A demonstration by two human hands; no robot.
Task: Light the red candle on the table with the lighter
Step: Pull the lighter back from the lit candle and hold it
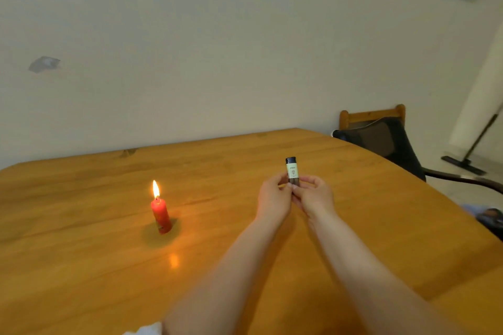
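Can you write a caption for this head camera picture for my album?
Red candle burns on the wooden table; both hands hold the lighter upright.

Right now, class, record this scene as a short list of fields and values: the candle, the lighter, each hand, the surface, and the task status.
candle: red candle, upright on the table, wick burning with a steady flame
lighter: lighter, held upright, no flame at its top, off to the right of the candle
left hand: left hand pinching the lighter's lower end
right hand: right hand also gripping the lower end
surface: wooden table
task status: candle already lit
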